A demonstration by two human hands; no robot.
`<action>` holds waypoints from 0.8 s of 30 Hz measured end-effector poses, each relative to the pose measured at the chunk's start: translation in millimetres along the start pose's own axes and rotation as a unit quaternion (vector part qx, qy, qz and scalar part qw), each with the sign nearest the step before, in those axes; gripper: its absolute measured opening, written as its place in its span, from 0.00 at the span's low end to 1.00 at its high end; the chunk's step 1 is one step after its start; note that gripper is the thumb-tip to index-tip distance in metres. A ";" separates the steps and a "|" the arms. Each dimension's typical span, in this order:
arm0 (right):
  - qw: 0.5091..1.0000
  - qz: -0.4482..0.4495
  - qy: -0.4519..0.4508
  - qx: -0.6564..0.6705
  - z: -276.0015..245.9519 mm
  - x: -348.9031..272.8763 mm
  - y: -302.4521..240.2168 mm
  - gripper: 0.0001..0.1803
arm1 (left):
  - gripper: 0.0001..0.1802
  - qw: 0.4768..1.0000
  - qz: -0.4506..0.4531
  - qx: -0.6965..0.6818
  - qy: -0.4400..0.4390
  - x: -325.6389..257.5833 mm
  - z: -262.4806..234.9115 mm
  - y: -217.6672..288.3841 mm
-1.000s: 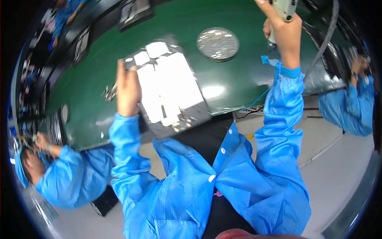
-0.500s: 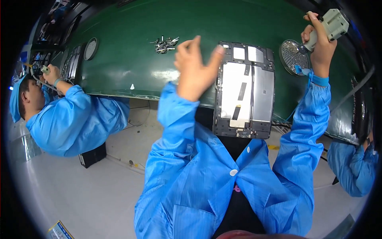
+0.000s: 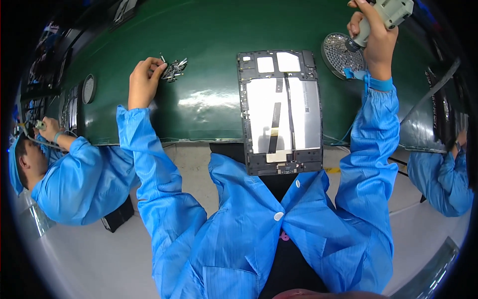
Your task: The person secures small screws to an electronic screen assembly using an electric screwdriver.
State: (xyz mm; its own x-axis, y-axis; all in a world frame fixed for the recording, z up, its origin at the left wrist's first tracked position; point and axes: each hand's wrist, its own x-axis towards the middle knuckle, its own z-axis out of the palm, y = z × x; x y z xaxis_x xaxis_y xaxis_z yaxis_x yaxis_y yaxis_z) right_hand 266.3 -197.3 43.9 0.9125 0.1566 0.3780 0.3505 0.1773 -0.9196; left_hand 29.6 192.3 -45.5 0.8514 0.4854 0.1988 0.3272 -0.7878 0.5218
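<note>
The two hands are well apart. The left hand (image 3: 143,82) bends its thumb and fingertips together at the near side of a loose pile of small black and silver metal pieces (image 3: 177,69) — a small piece shows at the tips, but whether it is pinched I cannot tell. The right hand (image 3: 379,47) is wrapped around a pale grey, pistol-shaped power screwdriver (image 3: 393,12), its dark nose over a round, silvery dish (image 3: 324,60). Between the hands, a flat, rectangular, black-framed device with silver-white panels (image 3: 304,114) lies on the glossy green table (image 3: 209,55), its lower end overhanging the front edge.
</note>
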 end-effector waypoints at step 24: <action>0.998 0.000 -0.044 0.040 2.4 -2.0 4.9 0.09 | 0.13 0.813 0.054 -0.555 -0.170 49.5 42.4 110.6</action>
State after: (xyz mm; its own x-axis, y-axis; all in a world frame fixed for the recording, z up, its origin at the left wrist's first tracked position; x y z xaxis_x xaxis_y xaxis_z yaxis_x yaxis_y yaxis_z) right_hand 265.8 -194.5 38.8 0.8892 0.2415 0.3886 0.3287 0.2539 -0.9097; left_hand 125.3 113.1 -13.1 0.9763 0.1550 0.1509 -0.1675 0.1002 0.9808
